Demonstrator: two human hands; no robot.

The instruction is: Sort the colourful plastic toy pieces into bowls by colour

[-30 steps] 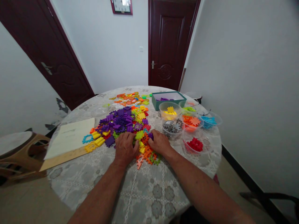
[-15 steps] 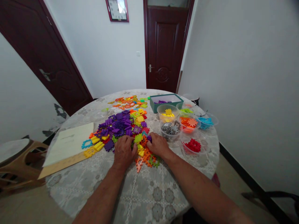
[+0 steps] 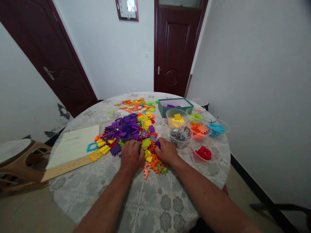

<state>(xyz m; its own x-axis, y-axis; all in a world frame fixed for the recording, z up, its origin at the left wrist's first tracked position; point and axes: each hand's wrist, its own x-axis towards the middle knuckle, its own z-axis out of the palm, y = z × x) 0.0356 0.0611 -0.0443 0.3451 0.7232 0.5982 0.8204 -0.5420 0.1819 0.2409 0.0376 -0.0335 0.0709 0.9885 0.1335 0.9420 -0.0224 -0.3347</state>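
Note:
A heap of purple plastic building pieces (image 3: 127,126) lies mid-table, mixed with yellow, green and red ones. Orange building pieces (image 3: 154,161) spread along its near right side. At the heap's near edge is my left hand (image 3: 132,157), its fingers curled down and closed among the pieces; what they hold, if anything, is hidden. My right hand (image 3: 167,150) is closed on a small purple building piece (image 3: 158,143), which pokes out by the thumb and fingers. Between the hands lie a lime green gear-edged piece (image 3: 146,143) and some yellow pieces (image 3: 148,156).
Clear bowls hold sorted yellow (image 3: 177,119), grey (image 3: 180,133), orange, red (image 3: 203,153), blue and green pieces on the right. Behind them is a green box (image 3: 164,110) with purple pieces. Paper (image 3: 73,145) lies left; more loose pieces (image 3: 136,105) lie at the back.
The whole view has shifted slightly to the right. Both hands stay in nearly the same places at the heap, and the purple piece remains in my right hand.

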